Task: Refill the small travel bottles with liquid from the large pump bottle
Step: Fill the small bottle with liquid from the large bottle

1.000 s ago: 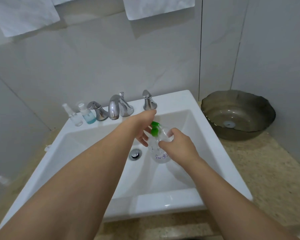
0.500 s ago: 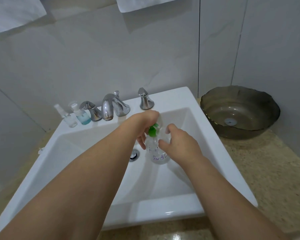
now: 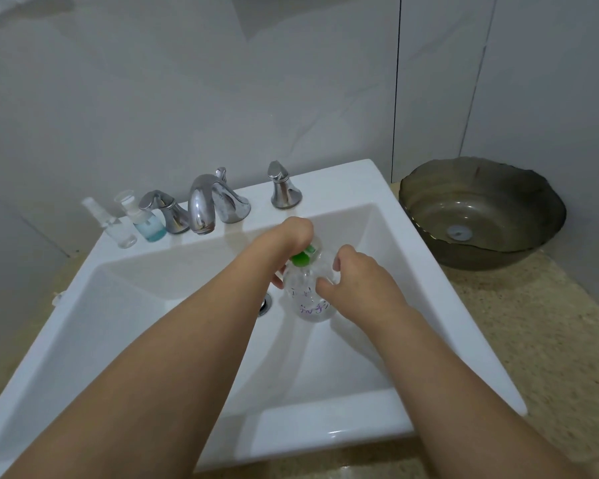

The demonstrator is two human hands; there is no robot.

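While the right hand [image 3: 355, 288] grips the clear pump bottle [image 3: 308, 295] over the sink [image 3: 325, 433] basin, just right of the drain [image 3: 265, 304], the left hand [image 3: 291, 243] holds its green pump head [image 3: 303, 258]. Both travel bottles [image 3: 137, 224] stand capped on the sink's rim left of the tap [image 3: 204, 205], well apart from the hands. By my reading no refilling has begun; opening, filling and recapping both remain.

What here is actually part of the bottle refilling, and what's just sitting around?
In use: large pump bottle, green pump, left hand, right hand, clear spray bottle, blue-liquid bottle.

Just there: sink, tap, brown glass bowl.
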